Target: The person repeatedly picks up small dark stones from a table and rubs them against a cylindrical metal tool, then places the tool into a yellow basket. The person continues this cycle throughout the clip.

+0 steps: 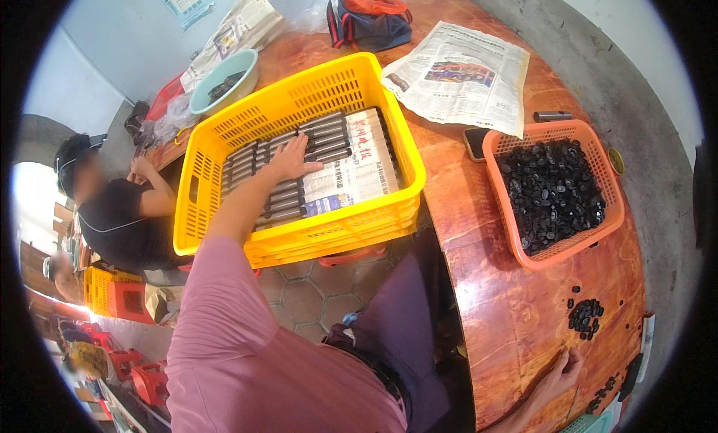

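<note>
My left hand (288, 164) lies with its fingers spread on rows of grey metal cylinders (327, 136) inside a yellow plastic crate (336, 227). Beside the hand, a folded newspaper (366, 152) covers the right part of the crate's contents. My right hand (557, 375) is low over the wooden table (508, 336), its thumb and fingertips drawn together. Whether anything is between them is too small to tell. Just beyond those fingertips sits a small pile of black parts (585, 318).
An orange basket (523, 257) full of small black parts stands on the table, with a phone (474, 144) and one loose cylinder (553, 116) near it. Behind are a spread newspaper (467, 78), a bag (372, 22) and a green basin (250, 74). Another person (116, 220) sits at left.
</note>
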A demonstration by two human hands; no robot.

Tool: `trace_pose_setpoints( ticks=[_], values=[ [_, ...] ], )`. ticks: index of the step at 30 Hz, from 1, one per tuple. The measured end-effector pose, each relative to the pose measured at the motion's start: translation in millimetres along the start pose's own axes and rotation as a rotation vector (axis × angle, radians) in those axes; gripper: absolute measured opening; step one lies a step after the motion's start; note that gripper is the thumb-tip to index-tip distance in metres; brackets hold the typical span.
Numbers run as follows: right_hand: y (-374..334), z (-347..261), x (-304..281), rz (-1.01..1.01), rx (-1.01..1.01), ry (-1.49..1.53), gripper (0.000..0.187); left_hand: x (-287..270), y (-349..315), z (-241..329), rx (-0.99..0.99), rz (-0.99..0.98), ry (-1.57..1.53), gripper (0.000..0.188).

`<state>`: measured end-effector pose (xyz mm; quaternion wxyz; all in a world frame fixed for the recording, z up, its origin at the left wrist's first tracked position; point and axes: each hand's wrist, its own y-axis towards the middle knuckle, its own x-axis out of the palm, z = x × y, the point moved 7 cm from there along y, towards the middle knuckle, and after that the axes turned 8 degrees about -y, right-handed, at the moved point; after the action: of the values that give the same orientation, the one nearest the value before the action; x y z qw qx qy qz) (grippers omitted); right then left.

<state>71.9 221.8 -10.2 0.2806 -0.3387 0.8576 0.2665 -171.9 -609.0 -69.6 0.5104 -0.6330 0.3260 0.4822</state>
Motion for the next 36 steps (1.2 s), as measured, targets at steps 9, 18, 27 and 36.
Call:
trace_pose_setpoints(
  ticks=[9, 18, 27, 36],
  values=[
    [1.9, 3.9, -1.3, -0.012, -0.005, -0.118, 0.029, 17.0, 9.8, -11.7, 0.034, 0.033, 0.006, 0.110],
    [1.5, -3.5, -2.9, -0.031, -0.030, -0.136, 0.030, 17.9, 9.6, -3.1, -0.029, 0.025, -0.047, 0.109],
    [-0.9, -10.0, -0.8, -0.029, -0.037, -0.070, 0.026, 15.8, 14.3, 6.0, -0.110, 0.049, -0.100, 0.119],
    [1.2, -0.6, -1.2, -0.056, -0.016, 0.001, 0.022, 20.6, 10.1, 8.9, -0.168, 0.096, -0.141, 0.117]
  ],
)
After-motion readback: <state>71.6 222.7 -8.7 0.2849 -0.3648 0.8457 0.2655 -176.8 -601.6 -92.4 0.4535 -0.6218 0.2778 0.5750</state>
